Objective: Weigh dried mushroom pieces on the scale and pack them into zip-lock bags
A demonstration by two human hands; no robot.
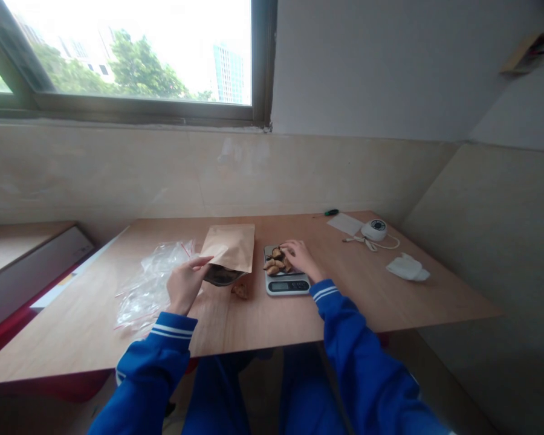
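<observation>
A brown kraft paper bag (236, 246) lies on the table with its mouth toward me, and something dark shows inside. The edge of that mouth is pinched between the thumb and fingers of my left hand (184, 285). To the right is a small digital kitchen scale (277, 287) with a pile of brown dried mushrooms (273, 264) on its plate. My right hand (300, 258) reaches over the pile from the right, its fingers curled onto a piece there. One loose dried mushroom (240, 291) rests on the table just below the bag's mouth. The scale's display reading is too small to make out.
Clear plastic zip bags (145, 290) lie heaped at the left. Toward the back right are a green-handled screwdriver (331, 212), a white sheet (345, 224) and a white dome camera (372, 230) with its cable. A crumpled white piece (408, 267) lies near the right edge.
</observation>
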